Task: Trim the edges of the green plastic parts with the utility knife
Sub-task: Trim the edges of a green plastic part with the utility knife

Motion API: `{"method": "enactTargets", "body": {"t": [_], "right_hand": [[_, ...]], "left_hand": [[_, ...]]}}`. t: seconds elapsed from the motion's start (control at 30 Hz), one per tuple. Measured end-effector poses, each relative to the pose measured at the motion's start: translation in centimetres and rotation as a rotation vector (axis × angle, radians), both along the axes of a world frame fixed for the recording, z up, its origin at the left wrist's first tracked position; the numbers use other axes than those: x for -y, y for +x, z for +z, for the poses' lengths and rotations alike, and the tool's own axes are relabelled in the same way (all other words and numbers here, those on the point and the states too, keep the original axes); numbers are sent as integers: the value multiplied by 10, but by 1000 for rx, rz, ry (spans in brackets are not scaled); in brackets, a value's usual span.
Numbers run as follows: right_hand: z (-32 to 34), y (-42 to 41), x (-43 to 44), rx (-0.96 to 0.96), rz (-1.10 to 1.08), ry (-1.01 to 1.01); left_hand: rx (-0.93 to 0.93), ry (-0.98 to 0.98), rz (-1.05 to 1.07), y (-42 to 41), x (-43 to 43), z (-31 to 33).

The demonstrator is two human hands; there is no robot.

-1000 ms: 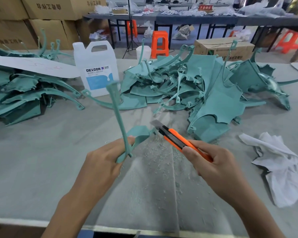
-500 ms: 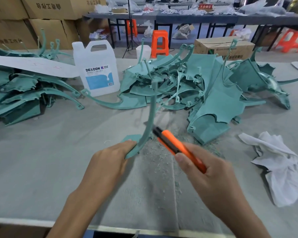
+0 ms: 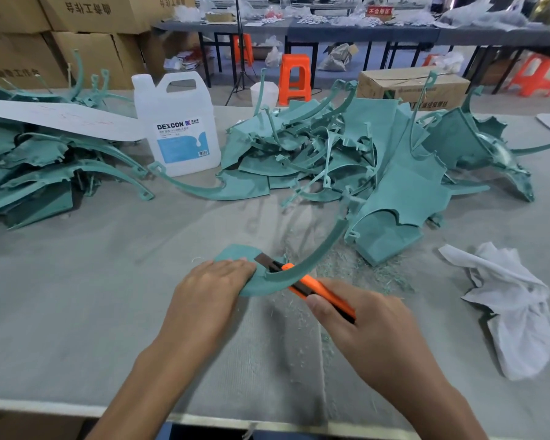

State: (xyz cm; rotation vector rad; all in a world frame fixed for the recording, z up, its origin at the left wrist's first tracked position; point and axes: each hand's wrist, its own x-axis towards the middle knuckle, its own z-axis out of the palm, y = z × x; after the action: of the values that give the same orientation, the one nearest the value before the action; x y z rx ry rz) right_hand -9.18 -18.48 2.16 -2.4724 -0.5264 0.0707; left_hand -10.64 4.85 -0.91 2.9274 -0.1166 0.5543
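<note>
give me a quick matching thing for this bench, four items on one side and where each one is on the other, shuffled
Things:
1. utility knife
2. white rag
3. white jug
4. curved green part

Places:
A. lying crumpled on the table, far right
B. gripped in the right hand
C. held under the left hand
D. standing upright between the left green pile and the right green pile

Pairs: 1-B, 2-A, 3-D, 4-C
</note>
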Motion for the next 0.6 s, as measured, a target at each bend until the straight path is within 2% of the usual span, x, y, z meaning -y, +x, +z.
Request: {"method": "enactTargets", "body": {"t": [0.3, 0.6], "right_hand": [[-9, 3, 1, -54, -24, 40], [-29, 17, 10, -31, -90, -102]], "left_hand": [[30, -14, -39, 2, 0, -14], [111, 56, -20, 5, -15, -41]]}}
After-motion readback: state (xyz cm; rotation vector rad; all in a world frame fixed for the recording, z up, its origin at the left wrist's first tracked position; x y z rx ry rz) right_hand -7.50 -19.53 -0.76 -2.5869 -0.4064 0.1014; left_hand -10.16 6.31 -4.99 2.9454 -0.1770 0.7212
